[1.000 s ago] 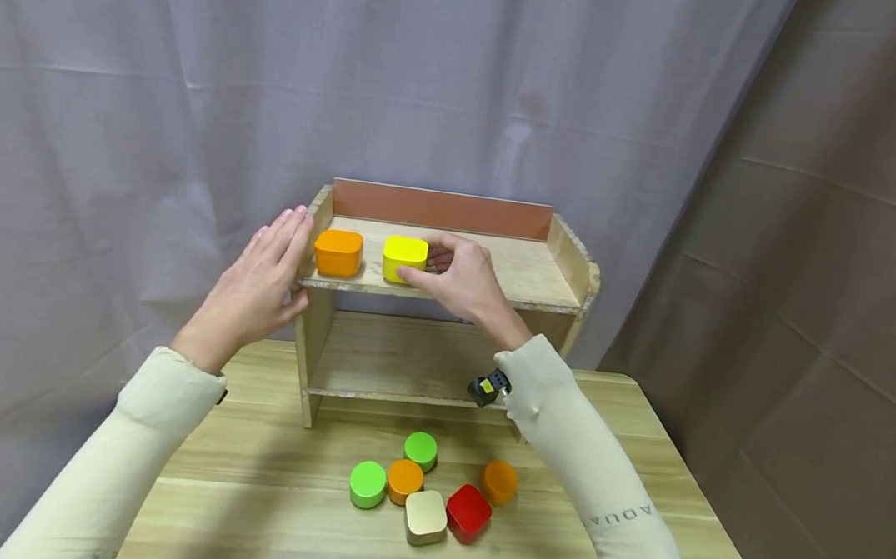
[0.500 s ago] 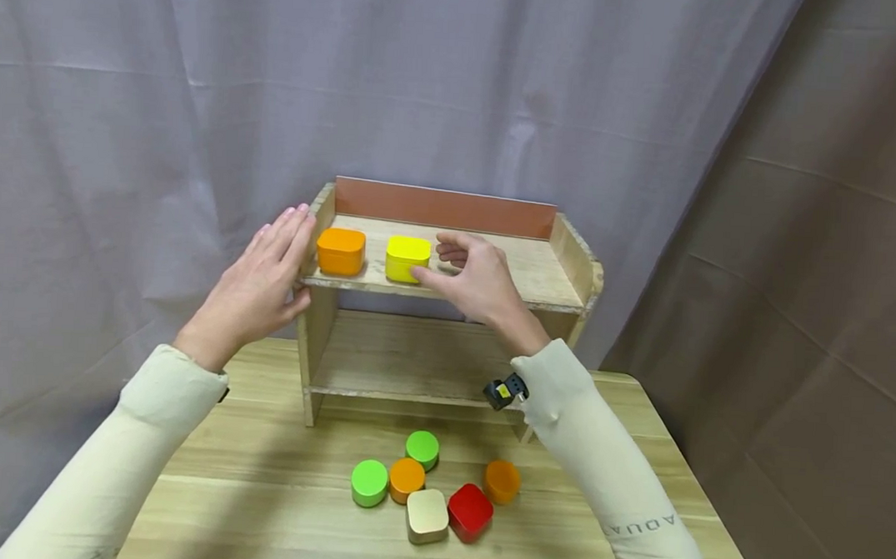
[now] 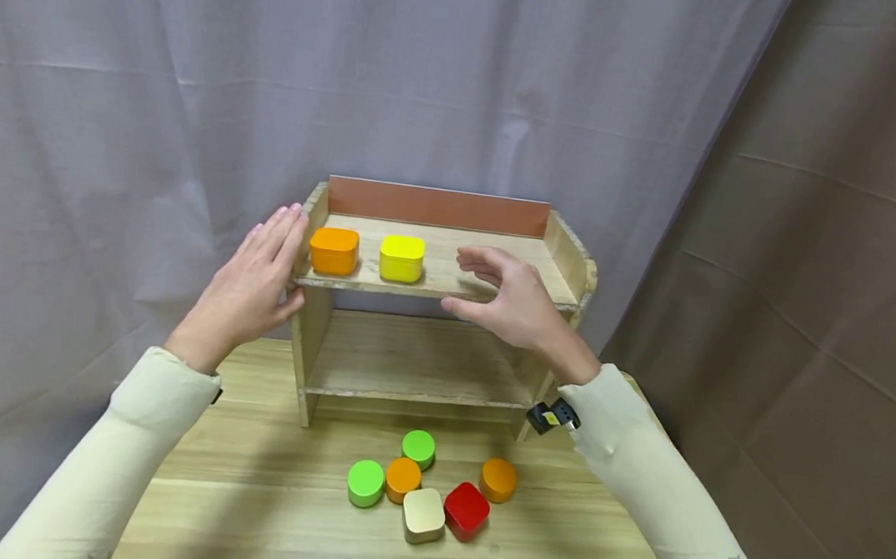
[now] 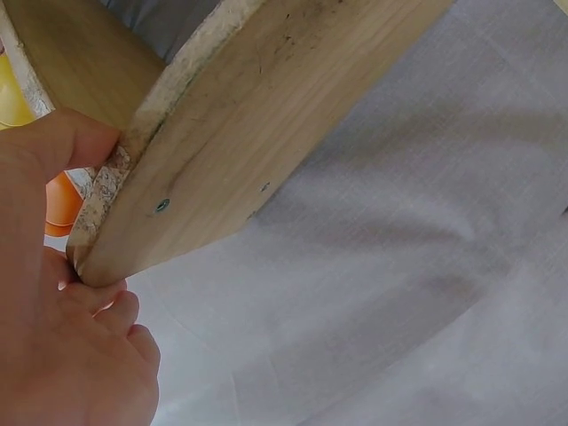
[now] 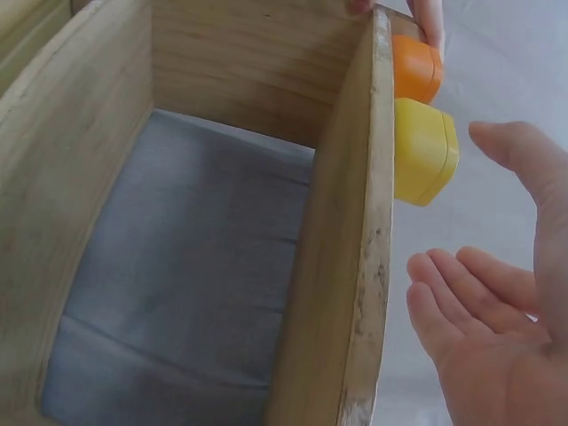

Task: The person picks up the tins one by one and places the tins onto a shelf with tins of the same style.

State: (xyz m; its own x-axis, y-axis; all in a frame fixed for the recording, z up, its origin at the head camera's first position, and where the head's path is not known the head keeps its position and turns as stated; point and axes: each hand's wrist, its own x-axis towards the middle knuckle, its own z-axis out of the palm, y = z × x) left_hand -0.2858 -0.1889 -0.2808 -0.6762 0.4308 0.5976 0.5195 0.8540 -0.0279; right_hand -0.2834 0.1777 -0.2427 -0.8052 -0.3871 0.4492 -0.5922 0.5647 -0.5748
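On the top board of a small wooden shelf (image 3: 422, 353), an orange rounded-square box (image 3: 334, 251) sits at the left. To its right stands a yellow rounded-square box (image 3: 401, 258), with a gap between them. My left hand (image 3: 248, 283) grips the shelf's left side panel (image 4: 191, 169), thumb at its front edge. The right hand (image 3: 510, 303) hovers at the front of the top board, right of the yellow box. Its thumb and fingers are spread apart, with nothing between them. In the right wrist view, the yellow box (image 5: 424, 151) is apart from the fingers.
Before the shelf on the wooden table (image 3: 272, 522) lie two green round pieces (image 3: 366, 483), two orange round pieces (image 3: 498, 480), a cream square piece (image 3: 424, 514) and a red square piece (image 3: 467, 511). A grey curtain (image 3: 427, 78) hangs behind.
My right hand has let go of the yellow box and moved away to the right. The yellow box stays on the top board. My left hand keeps its place on the shelf.
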